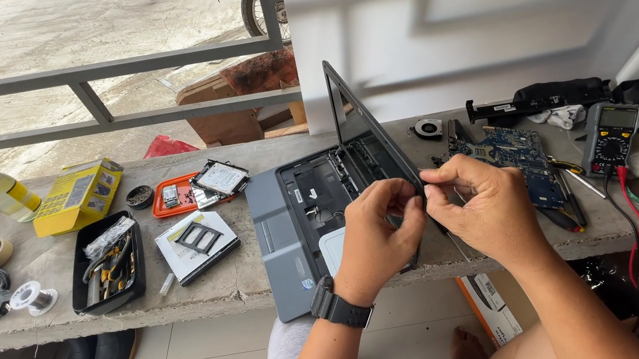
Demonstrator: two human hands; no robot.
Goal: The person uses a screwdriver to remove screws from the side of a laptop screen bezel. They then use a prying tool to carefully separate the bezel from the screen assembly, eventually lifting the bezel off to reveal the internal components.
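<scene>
Head view: both hands point(431, 218) pinching screen edge point(381, 147)

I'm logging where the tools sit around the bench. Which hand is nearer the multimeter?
Right. The right hand pinches the laptop screen's edge, with the circuit board between it and the multimeter. The left hand is farther left, over the laptop base.
</scene>
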